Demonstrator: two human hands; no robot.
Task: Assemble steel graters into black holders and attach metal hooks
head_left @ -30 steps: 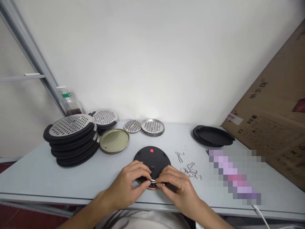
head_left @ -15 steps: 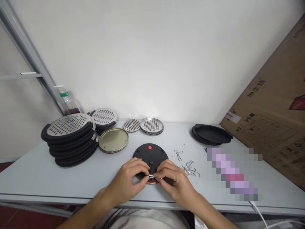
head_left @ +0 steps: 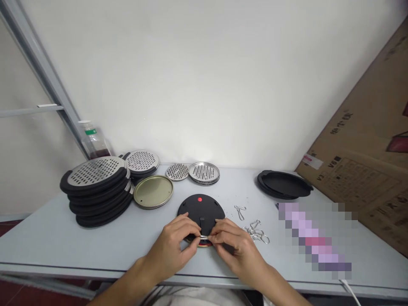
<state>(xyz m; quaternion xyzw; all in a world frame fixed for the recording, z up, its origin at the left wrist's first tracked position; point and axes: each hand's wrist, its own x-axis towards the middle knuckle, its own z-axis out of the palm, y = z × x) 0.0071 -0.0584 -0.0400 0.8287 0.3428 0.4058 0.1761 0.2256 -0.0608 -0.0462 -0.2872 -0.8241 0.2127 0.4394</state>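
Note:
Both hands meet at the near edge of a round black disc (head_left: 208, 208) with a red dot, lying on the table. My left hand (head_left: 178, 242) pinches one end of a small bent metal wire clip (head_left: 204, 237). The other end sits between the fingertips of my right hand (head_left: 234, 242). The clip is held level above the disc's front rim, just below a narrow black tab (head_left: 202, 223); whether it touches the tab I cannot tell. Beside my right hand lies a loose pile of similar wire clips (head_left: 259, 236), with another wire clip (head_left: 240, 211) behind it.
At left stands a stack of black-rimmed grater discs (head_left: 98, 172), with gold-coloured lids (head_left: 153, 191) beside it. Metal grating plates (head_left: 204, 171) lie by the wall. Black round trays (head_left: 285, 185), a blurred-out purple object (head_left: 314, 238) and a cardboard box (head_left: 360, 170) are on the right.
My view has tilted slightly, so everything sits a little lower. Both hands keep their pinch on the wire clip, which has barely moved against the disc.

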